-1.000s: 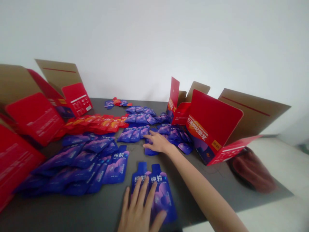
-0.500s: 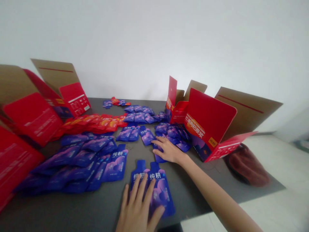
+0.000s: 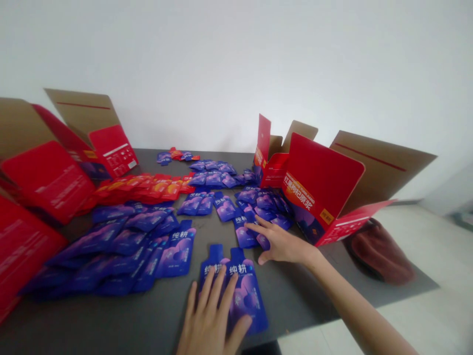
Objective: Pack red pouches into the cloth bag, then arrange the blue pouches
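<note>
Two blue-purple spouted pouches lie side by side at the table's near edge, and my left hand [image 3: 210, 308] rests on them with fingers spread. The right one of this pair, a pouch [image 3: 247, 291], shows most of its face. Farther up and to the right, my right hand [image 3: 283, 241] is open over another blue pouch [image 3: 262, 240], its fingertips touching it or just above it. Beside that lies a flat blue pouch [image 3: 244, 229]. A heap of blue pouches [image 3: 268, 199] sits just behind my right hand.
On the left are a big pile of blue pouches [image 3: 121, 251], red pouches [image 3: 148, 187] and open red cartons [image 3: 48, 177]. An open red carton [image 3: 318, 182] stands at right, with a brown cloth item [image 3: 382, 254] beside it. More blue pouches [image 3: 212, 177] lie farther back.
My right hand has shifted right, from one blue pouch to the pouch beside it, uncovering the first. My left hand has stayed on its pair.
</note>
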Tool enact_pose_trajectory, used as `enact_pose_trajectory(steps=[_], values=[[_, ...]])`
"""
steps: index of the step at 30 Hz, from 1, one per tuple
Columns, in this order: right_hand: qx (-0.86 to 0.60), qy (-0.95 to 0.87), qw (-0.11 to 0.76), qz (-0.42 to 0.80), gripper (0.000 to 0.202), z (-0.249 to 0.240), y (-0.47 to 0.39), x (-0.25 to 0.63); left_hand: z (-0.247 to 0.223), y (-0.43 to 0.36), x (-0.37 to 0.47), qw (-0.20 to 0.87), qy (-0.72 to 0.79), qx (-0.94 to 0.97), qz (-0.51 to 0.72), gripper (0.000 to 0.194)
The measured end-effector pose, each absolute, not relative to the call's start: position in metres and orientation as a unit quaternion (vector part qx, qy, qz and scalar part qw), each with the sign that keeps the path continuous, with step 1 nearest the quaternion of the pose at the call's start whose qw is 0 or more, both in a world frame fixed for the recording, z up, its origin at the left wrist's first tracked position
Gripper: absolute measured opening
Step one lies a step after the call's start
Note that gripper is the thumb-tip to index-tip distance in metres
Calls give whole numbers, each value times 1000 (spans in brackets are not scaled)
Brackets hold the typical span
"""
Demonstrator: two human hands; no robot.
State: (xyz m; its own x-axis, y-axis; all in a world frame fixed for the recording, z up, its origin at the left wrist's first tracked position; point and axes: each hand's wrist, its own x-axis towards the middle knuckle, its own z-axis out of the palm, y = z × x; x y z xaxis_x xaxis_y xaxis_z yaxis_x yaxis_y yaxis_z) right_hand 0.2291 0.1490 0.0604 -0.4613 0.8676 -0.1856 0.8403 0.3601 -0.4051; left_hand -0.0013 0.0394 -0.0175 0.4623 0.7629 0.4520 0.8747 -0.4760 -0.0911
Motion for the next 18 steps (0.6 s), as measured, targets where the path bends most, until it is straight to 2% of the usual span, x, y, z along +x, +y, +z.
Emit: enact_pose_trajectory(steps=[2, 4, 8, 10, 12, 16, 18], values=[[-525, -814, 8, 248, 98, 60, 141, 236, -17, 40, -1, 167, -485, -841, -174, 56], [-530, -807, -15, 260, 95, 59, 132, 242, -17, 41, -1, 175, -484, -840, -172, 57], [-513, -836, 27, 192, 62, 56, 113, 241, -18, 42, -1, 180, -484, -839, -173, 58], [-495, -854, 54, 147, 54, 54, 107, 238, -19, 42, -1, 179, -481, -840, -176, 58], [-490, -862, 69, 110, 57, 53, 104, 238, -20, 42, -1, 175, -481, -840, -180, 57], [-520, -849, 67, 69, 78, 45, 109, 249, -21, 42, -1, 163, -483, -840, -184, 58], [-521, -849, 56, 64, 73, 38, 108, 253, -21, 42, 0, 162, -484, -839, -185, 58]])
